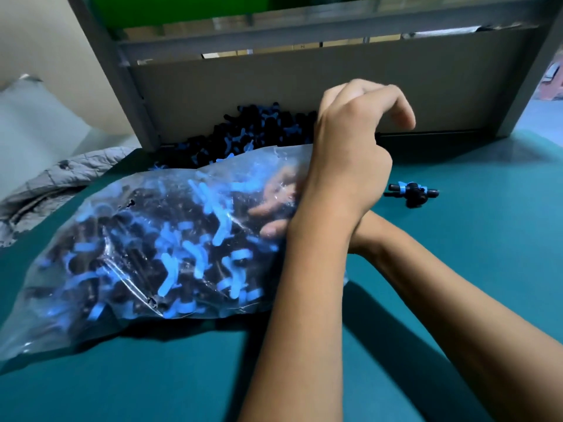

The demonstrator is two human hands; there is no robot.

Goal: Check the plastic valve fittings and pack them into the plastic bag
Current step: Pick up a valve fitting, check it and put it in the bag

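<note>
A large clear plastic bag (128,254), lying on its side on the teal green table top (457,269), fills the middle left of the frame and is packed with black plastic valve fittings with light blue handles (170,257). The mouth of the bag points to the right, toward the centre of the frame. The arm that comes up from the bottom centre crosses over the other arm; by its position it seems to be the left hand (350,153), but the crossing makes this not fully sure. It is at the mouth of the bag with its fingers curled and raised near the upper centre, and I cannot tell if they pinch the plastic film or hold nothing. The other hand, the right hand (274,205), comes from the lower right, passes under the first wrist and is inside the bag; its fingers (268,208) show through the film, fairly straight, next to the fittings. Behind the bag, in the upper centre, a loose heap of the same black and blue fittings (243,132) lies against a grey cardboard panel (274,86) in a grey metal frame (128,86). One single black and blue fitting (411,193) lies alone on the table at the middle right, apart from both hands. At the left edge lies a grey quilted cloth (61,184).
</note>
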